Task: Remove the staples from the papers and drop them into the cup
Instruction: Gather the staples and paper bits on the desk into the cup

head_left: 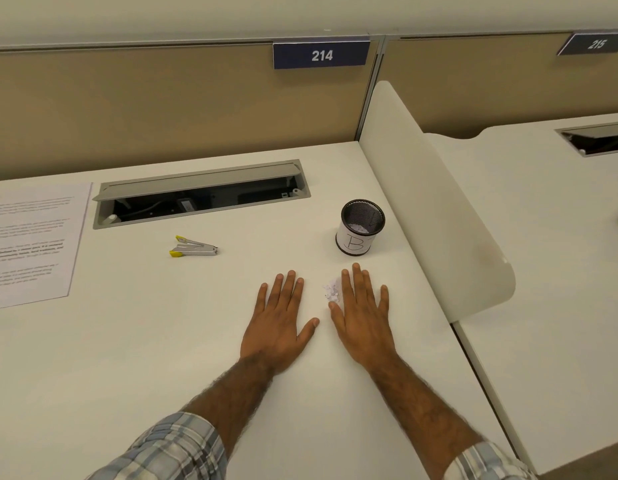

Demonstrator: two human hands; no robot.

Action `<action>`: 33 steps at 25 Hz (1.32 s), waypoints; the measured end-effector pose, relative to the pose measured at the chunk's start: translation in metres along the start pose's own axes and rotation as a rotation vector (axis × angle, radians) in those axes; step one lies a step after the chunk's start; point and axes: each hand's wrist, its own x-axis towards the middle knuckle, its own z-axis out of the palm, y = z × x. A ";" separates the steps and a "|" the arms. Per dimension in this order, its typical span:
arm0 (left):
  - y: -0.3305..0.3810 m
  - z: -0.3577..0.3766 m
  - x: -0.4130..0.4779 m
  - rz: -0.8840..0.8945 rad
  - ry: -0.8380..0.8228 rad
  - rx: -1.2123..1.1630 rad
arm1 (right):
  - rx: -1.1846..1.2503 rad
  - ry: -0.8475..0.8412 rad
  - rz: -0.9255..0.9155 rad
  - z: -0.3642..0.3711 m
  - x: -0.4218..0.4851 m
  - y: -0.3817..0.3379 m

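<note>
Both of my hands lie flat, palms down, on the desk [162,341], holding nothing: the left hand [278,322] has its fingers fanned slightly apart and the thumb out toward three o'clock, and the right hand [363,322] rests just beside it with fingers spread a little wider. I judge this a pause between steps, either before a staple is pulled or after the last one. The papers [30,244], smooth white printed sheets, lie at about nine o'clock from my hands, well apart, running off the left edge; I cannot make out any staple in them from here. The staple remover [193,247], a small metal tool with yellow tips, lies on its side at about eleven o'clock, between the papers and my hands. The cup [361,227], a round black mesh cylinder wrapped in a white label, stands upright at one o'clock, near my right fingertips [356,268], with pale scraps visible inside. A little heap of white crumbs [331,289] sits on the desk touching the inner edge of my right hand. If staples remain, the next move calls for reaching left for the remover and drawing the papers closer; the tool is thin and slick, so a firm pinch would suit.
</note>
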 end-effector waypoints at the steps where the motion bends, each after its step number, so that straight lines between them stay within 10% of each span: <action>1: 0.000 0.000 0.000 0.003 0.001 -0.004 | 0.022 0.002 -0.011 -0.002 0.006 0.002; 9: -0.001 0.001 0.000 -0.004 -0.021 0.004 | 0.040 -0.115 -0.166 0.006 0.006 0.002; 15: -0.002 0.001 0.000 -0.004 -0.013 -0.005 | 0.336 0.145 -0.112 0.002 0.001 0.007; 33: -0.001 0.000 0.000 0.002 -0.003 0.000 | 0.007 -0.201 -0.461 -0.031 0.028 0.003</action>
